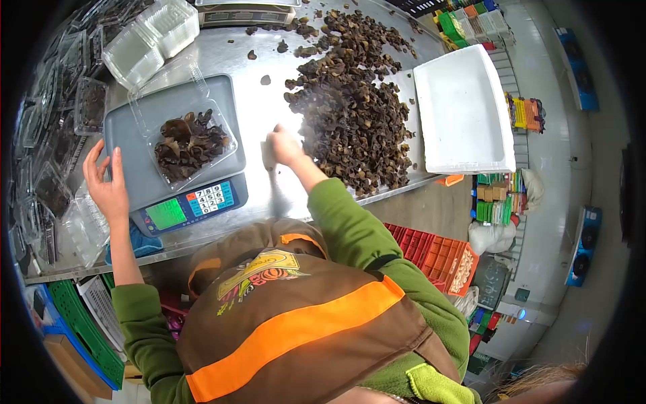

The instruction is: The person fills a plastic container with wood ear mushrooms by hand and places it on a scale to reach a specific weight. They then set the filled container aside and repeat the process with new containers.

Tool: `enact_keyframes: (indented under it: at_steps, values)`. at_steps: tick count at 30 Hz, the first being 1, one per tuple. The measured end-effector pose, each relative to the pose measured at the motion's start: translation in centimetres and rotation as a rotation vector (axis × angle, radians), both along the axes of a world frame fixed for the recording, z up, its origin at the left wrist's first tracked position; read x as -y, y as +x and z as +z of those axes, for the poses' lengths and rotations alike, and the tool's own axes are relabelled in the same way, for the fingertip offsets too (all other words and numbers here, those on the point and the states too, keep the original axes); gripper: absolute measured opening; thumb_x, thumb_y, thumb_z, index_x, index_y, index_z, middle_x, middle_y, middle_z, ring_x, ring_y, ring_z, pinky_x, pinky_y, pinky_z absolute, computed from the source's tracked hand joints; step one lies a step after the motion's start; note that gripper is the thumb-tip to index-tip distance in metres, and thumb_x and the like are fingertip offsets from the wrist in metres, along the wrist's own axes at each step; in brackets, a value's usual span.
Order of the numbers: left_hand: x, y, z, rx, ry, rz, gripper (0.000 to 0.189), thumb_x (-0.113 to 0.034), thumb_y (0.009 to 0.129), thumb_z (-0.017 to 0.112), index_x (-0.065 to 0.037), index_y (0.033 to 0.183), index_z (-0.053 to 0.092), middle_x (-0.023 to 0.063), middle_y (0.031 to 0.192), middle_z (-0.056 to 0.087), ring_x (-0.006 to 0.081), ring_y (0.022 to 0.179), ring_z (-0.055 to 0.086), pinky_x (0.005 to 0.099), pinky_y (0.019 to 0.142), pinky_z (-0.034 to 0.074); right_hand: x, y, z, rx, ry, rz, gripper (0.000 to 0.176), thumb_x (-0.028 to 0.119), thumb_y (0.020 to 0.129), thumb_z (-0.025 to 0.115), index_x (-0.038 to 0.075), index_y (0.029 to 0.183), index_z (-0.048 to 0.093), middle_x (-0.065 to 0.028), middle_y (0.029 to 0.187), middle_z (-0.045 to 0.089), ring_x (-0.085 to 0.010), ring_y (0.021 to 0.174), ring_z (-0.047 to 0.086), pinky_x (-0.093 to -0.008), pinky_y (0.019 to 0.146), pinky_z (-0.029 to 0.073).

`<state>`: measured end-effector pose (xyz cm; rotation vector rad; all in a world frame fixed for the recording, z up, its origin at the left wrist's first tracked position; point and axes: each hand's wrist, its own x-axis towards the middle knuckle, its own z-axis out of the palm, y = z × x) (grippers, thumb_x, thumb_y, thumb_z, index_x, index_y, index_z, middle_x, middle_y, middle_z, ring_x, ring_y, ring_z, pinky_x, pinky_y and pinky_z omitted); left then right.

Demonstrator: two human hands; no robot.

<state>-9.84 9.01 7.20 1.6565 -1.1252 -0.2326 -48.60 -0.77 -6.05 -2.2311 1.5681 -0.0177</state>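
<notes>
My left hand (108,188) is open, fingers apart, at the left edge of the grey scale platform (121,155). On that platform stands a clear plastic clamshell box (222,151), its lid raised toward the back. Dark brown wood ear mushrooms (188,145) lie inside it. The scale's green display (166,213) is lit. Between the scale and a large heap of wood ear mushrooms (356,108), my right hand (286,147) is over the metal table with its fingers curled closed. Whatever is in those fingers, if anything, cannot be made out.
Empty clear boxes (151,40) stand behind the scale, and filled boxes (91,104) are stacked at the left. A white foam box (464,111) sits right of the heap. A second scale (245,13) is at the back. Red crates (437,259) stand on the floor.
</notes>
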Motion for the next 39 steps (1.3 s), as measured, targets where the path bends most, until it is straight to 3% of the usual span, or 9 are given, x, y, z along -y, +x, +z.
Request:
enact_keyframes:
  at_steps: [7, 12, 15, 19, 21, 27, 32, 35, 39]
  values:
    - [-1.4, 2.2, -2.4, -0.048, 0.109, 0.045, 0.024, -0.013, 0.092, 0.063, -0.001, 0.113, 0.062, 0.0092, 0.12, 0.054, 0.0169, 0.104, 0.058, 0.0306, 0.086, 0.051, 0.9, -9.8, 8.1, -0.013, -0.259, -0.336, 0.012, 0.002, 0.068, 0.064, 0.009, 0.078, 0.068, -0.0134, 0.1, 0.058, -0.0337, 0.093, 0.06, -0.0398, 0.081, 0.051]
    - [-0.4, -0.2, -1.8, -0.113, 0.108, -0.049, 0.019, -0.009, 0.09, 0.063, 0.0, 0.108, 0.063, 0.008, 0.114, 0.057, 0.0161, 0.1, 0.059, 0.0285, 0.082, 0.051, 1.7, -9.6, 9.5, -0.3, -0.034, -0.583, 0.061, 0.016, 0.068, 0.074, 0.018, 0.126, 0.055, -0.0199, 0.131, 0.043, -0.0374, 0.105, 0.059, -0.0415, 0.089, 0.05]
    - [1.2, -2.6, 0.1, -0.089, 0.123, -0.208, 0.015, -0.006, 0.089, 0.063, -0.001, 0.102, 0.065, 0.0072, 0.107, 0.061, 0.0154, 0.095, 0.06, 0.0269, 0.078, 0.051, 1.4, -6.4, 9.4, -0.031, -0.232, -0.347, 0.057, 0.017, 0.069, 0.077, 0.014, 0.122, 0.058, -0.0181, 0.125, 0.049, -0.0343, 0.107, 0.058, -0.0427, 0.087, 0.052]
    - [3.3, -5.2, 2.4, 0.026, 0.076, -0.371, 0.011, -0.005, 0.089, 0.062, -0.001, 0.098, 0.066, 0.0057, 0.102, 0.062, 0.014, 0.091, 0.059, 0.025, 0.074, 0.049, 2.3, 1.1, 10.1, 0.648, -0.044, -0.19, 0.028, 0.017, 0.075, 0.074, 0.007, 0.101, 0.067, -0.013, 0.106, 0.062, -0.0286, 0.099, 0.06, -0.0402, 0.083, 0.051]
    - [3.9, -5.7, 2.8, -0.01, 0.075, -0.384, 0.011, -0.006, 0.089, 0.062, -0.001, 0.098, 0.066, 0.0057, 0.102, 0.062, 0.0147, 0.092, 0.059, 0.0254, 0.075, 0.048, 1.7, 5.3, 13.3, 0.685, 0.179, -0.027, 0.026, 0.017, 0.075, 0.074, 0.007, 0.098, 0.067, -0.0135, 0.105, 0.059, -0.0291, 0.097, 0.058, -0.0386, 0.082, 0.049]
    - [3.2, -5.1, 2.6, -0.016, 0.098, -0.332, 0.012, -0.004, 0.087, 0.064, -0.001, 0.098, 0.067, 0.0068, 0.101, 0.063, 0.0146, 0.09, 0.061, 0.0253, 0.073, 0.05, 1.0, 10.2, 11.2, 0.444, -0.277, 0.276, 0.017, 0.013, 0.072, 0.072, 0.01, 0.088, 0.068, -0.0117, 0.099, 0.053, -0.0297, 0.095, 0.053, -0.0388, 0.083, 0.046]
    - [0.3, -1.8, 0.1, -0.092, 0.176, -0.239, 0.013, -0.004, 0.089, 0.063, 0.001, 0.1, 0.066, 0.0065, 0.102, 0.062, 0.0123, 0.09, 0.06, 0.0239, 0.074, 0.05, 2.0, 5.9, 14.4, 0.533, -0.282, 0.001, 0.019, 0.014, 0.07, 0.074, 0.01, 0.088, 0.069, -0.0089, 0.093, 0.056, -0.0279, 0.093, 0.053, -0.0385, 0.082, 0.046]
    - [-0.9, 0.1, -1.3, -0.145, 0.218, -0.189, 0.014, -0.006, 0.09, 0.063, 0.003, 0.101, 0.065, 0.006, 0.104, 0.061, 0.0101, 0.089, 0.059, 0.0215, 0.073, 0.05, 2.4, 3.0, 16.3, 0.179, -0.523, -0.112, 0.053, 0.02, 0.07, 0.079, 0.004, 0.116, 0.059, -0.0146, 0.107, 0.054, -0.0282, 0.092, 0.058, -0.0389, 0.083, 0.05]
    - [-1.7, 0.7, -1.8, -0.183, 0.214, -0.126, 0.016, -0.007, 0.091, 0.062, 0.003, 0.103, 0.064, 0.0043, 0.104, 0.06, 0.009, 0.087, 0.058, 0.0202, 0.073, 0.049, 4.1, 2.4, 15.2, 0.399, -0.246, -0.209, 0.057, 0.027, 0.074, 0.08, 0.004, 0.121, 0.059, -0.0126, 0.109, 0.058, -0.0204, 0.083, 0.061, -0.0331, 0.073, 0.053]
